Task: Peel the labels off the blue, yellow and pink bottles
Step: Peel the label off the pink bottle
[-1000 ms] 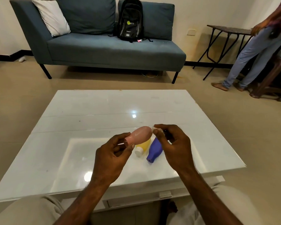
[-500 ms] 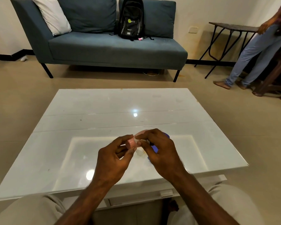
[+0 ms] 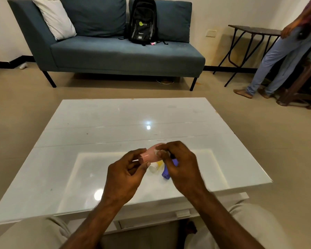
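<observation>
While both forearms reach forward from the near edge of the white table (image 3: 79, 177), the left hand (image 3: 122, 178) holds the pink bottle (image 3: 150, 154) above the tabletop, thumb and fingers closed around its cap end. At the bottle's middle, the right hand (image 3: 181, 169) pinches a small whitish scrap, apparently the label (image 3: 158, 153), between thumb and forefinger; its other fingers curl loosely. Just under the hands, the yellow bottle (image 3: 159, 164) and the blue bottle (image 3: 166, 172) lie side by side on the table's near half, right of centre, partly hidden. Beyond the far edge stands a blue sofa (image 3: 115, 51) carrying a black backpack (image 3: 143, 22).
</observation>
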